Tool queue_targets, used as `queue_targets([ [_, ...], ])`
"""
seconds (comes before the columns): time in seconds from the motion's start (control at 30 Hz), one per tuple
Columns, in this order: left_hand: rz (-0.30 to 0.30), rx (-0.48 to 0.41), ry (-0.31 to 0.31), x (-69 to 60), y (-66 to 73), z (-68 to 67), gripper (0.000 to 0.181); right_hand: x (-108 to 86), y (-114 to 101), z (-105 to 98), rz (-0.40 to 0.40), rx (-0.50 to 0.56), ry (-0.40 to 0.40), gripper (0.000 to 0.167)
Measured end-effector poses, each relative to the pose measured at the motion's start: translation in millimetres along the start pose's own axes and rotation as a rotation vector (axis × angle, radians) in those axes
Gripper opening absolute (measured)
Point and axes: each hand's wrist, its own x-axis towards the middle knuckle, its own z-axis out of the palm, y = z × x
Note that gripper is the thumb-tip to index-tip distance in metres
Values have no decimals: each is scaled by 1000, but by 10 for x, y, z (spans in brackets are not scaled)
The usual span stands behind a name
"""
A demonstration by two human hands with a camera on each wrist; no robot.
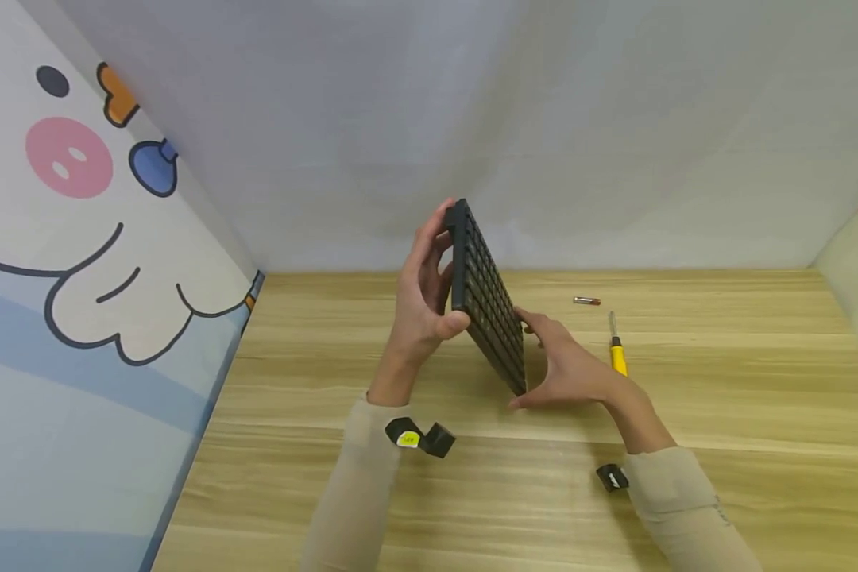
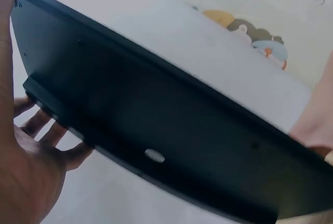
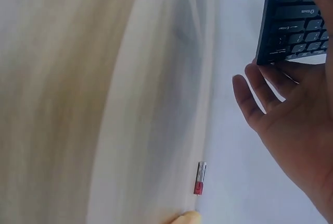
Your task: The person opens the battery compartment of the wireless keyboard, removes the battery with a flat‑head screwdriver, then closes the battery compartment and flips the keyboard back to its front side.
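A black keyboard (image 1: 496, 306) is held up on its side above the table, tilted, its keys facing right in the head view. My left hand (image 1: 420, 290) grips its upper end, thumb on one long edge and fingers on the other. At the lower end, my right hand (image 1: 570, 369) holds it between thumb and fingers. The left wrist view shows the plain dark underside (image 2: 130, 94), with a small pale oval spot (image 2: 154, 155) near one edge. Keys on the right end (image 3: 296, 26) appear in the right wrist view, above the right palm.
A small battery (image 1: 586, 301), silver and red, lies on the wooden table (image 1: 722, 381) beyond the right hand. Near it is a screwdriver (image 1: 618, 356) with a yellow handle, partly behind the right forearm. A pale wall (image 1: 543, 159) stands behind, and a cartoon-printed panel (image 1: 79, 318) at left.
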Motion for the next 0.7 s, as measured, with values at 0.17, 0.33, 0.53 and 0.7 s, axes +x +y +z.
queue_targets([
  [0.17, -20, -64, -35, 2, 7, -130, 141, -24, -4, -92, 44, -36, 1, 139],
  [0.33, -10, -85, -85, -13, 19, -265, 140, -35, 4, -168, 65, -55, 5, 137],
  [0.53, -27, -81, -114, -39, 30, -398, 138, -85, 45, -307, 75, -82, 22, 139],
  [0.7, -34, -26, -152, -71, 53, -530, 136, -114, 80, -432, 61, -117, 33, 138],
])
